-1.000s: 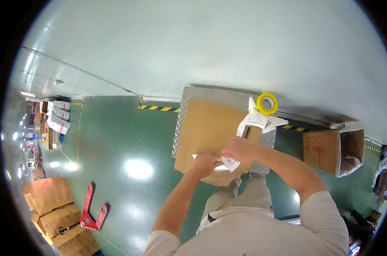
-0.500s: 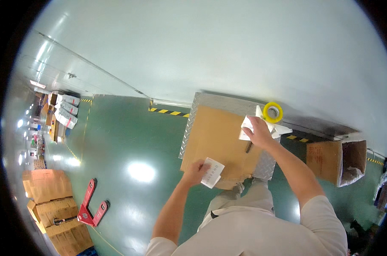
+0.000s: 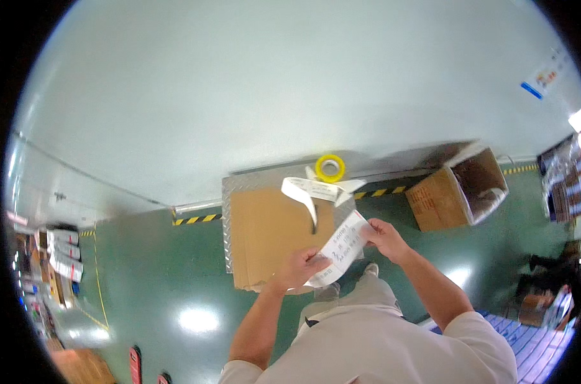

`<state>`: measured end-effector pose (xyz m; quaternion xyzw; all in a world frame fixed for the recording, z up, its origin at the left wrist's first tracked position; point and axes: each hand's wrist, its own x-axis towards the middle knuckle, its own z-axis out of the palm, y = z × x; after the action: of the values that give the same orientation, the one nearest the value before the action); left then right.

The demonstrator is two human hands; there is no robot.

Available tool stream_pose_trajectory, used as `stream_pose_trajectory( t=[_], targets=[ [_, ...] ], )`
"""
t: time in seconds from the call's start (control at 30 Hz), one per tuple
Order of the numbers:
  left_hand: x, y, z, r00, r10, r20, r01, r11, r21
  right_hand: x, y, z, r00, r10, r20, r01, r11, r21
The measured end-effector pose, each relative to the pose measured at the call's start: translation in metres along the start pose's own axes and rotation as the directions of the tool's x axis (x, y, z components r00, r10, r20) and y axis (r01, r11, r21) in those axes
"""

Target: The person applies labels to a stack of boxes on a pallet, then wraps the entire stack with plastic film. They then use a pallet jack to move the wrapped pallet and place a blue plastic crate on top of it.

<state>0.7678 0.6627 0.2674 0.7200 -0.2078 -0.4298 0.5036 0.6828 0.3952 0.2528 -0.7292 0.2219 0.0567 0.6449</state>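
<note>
1. A person in a pale short-sleeved shirt holds a printed white paper strip [image 3: 345, 246] taut at a slant between two bare hands, over the near right corner of a metal platform [image 3: 228, 217].
2. The left hand [image 3: 299, 266] grips the strip near its lower end, fingers closed on its left edge; the paper's end curls just beyond them.
3. The right hand [image 3: 382, 239] pinches the upper right part of the strip between thumb and fingers.
4. Brown cardboard [image 3: 265, 233] covers most of the platform, whose raised-pattern metal shows along the left and far edges.
5. Near the far right corner, a yellow tape roll [image 3: 320, 168] sits beside curling white paper [image 3: 298, 188]; a slim dark item [image 3: 314, 226], too small to identify, lies just below, on the cardboard.
6. To the right, a tilted-looking, open-topped carton [image 3: 433, 201] stands on the green floor [image 3: 153, 256], near the pale wall [image 3: 284, 83].
7. Black-and-yellow striped tape [image 3: 201, 219] runs along the wall's foot; white bags [image 3: 66, 261] lie far left, and red forks [image 3: 135, 366] show at the lower edge.
</note>
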Motion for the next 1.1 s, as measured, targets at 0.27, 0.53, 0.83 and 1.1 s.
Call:
stream_pose_trajectory(
  t=[0.27, 0.53, 0.83, 1.1],
  targets=[
    [0.035, 0.098, 0.125, 0.969, 0.072, 0.236, -0.152, 0.926, 0.344, -0.135, -0.008, -0.079, 0.934, -0.34, 0.113, 0.358, 0.893, -0.273],
    [0.085, 0.15, 0.322, 0.803, 0.129, 0.581, -0.376, 0.867, 0.328, -0.268, 0.085, -0.222, 0.969, -0.192, -0.158, 0.172, 0.976, -0.134],
    [0.122, 0.212, 0.549, 0.454, -0.066, 0.888, -0.623, 0.689, 0.37, -0.399, 0.172, -0.343, 0.875, -0.197, -0.442, 0.102, 0.968, -0.229],
    [0.18, 0.222, 0.712, 0.126, -0.288, 0.949, -0.6, 0.74, 0.304, -0.472, 0.24, -0.398, 0.696, 0.036, -0.717, 0.062, 0.992, 0.11]
  ],
)
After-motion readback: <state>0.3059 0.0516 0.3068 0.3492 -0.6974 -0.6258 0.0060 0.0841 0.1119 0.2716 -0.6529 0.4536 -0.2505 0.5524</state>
